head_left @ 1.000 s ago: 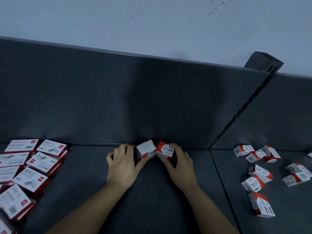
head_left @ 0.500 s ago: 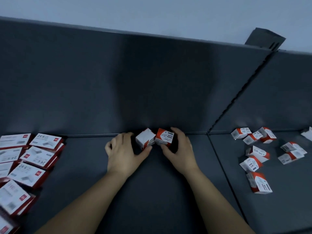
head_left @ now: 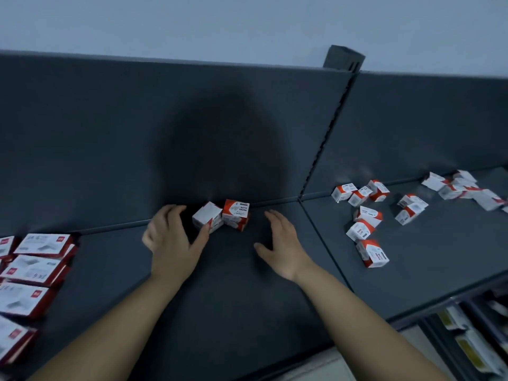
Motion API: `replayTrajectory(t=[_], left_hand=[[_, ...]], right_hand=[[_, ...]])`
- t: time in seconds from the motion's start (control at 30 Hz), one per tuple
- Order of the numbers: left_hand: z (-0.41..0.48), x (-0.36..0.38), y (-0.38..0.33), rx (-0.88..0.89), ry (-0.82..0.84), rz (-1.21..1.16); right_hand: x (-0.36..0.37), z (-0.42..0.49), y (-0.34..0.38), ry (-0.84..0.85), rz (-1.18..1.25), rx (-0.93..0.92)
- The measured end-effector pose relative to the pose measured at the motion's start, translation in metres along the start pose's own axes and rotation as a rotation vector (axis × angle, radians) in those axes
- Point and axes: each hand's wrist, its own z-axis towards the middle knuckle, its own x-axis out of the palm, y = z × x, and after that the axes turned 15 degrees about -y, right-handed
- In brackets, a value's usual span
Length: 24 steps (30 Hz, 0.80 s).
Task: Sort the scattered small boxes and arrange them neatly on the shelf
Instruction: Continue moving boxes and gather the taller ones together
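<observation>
dark grey shelf [head_left: 247, 284] fills most of the frame, with the back panel [head_left: 137, 133] rising behind it. a slotted upright [head_left: 327, 133] splits it into a centre bay and a right bay. flat boxes [head_left: 35, 268] overlap in rows at the left edge, a different kind, not in the way. scattered small boxes [head_left: 368, 229] lie jumbled in the right bay, mid right of frame, tilted all ways, blurred toward the far edge. lower shelf [head_left: 467, 345] at bottom right, contents too blurred to read.

i see both hands in the centre bay. left hand [head_left: 173, 243] sits just left of the white-topped box [head_left: 206, 214]. its fingers [head_left: 170, 213] are loosely curved with a dark gap to the box, and only the thumb touches the near corner, so no real grip. right hand [head_left: 283, 243] is spread, fingers [head_left: 275, 220] wide, holding nothing, apart from the red-topped box [head_left: 235, 213].

those two boxes touch each other at the back panel, centre frame. the white-topped one is turned out of line, the red-topped one sits squarer.

key relation: the loose heap lies right of the right hand, across the bay seam, so i judge that hand the nearer one for the next pick. nothing stands between them. i'd watch for bumping the placed pair on the way.
</observation>
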Motion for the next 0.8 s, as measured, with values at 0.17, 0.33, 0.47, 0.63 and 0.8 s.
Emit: replayTrajectory(t=[0.17,0.33,0.47,0.63,0.8], left_hand=[[0.003,-0.009,-0.034,0.278,0.047,0.057],[-0.013,0.002,-0.1,0.425,0.223,0.141],[-0.044,0.022,-0.155,0.404,0.381,0.188],[-0.084,0.042,-0.23,0.353,0.433,0.156],[-0.125,0.07,-0.312,0.301,0.421,0.118]], right_hand=[[-0.042,-0.014,-0.025,-0.02,-0.2,-0.103],[-0.086,-0.025,-0.056,-0.093,-0.274,-0.132],[-0.122,-0.042,-0.094,-0.119,-0.313,-0.156],[-0.184,-0.061,-0.153,-0.125,-0.293,-0.132],[-0.253,-0.081,-0.217,-0.097,-0.354,-0.108]])
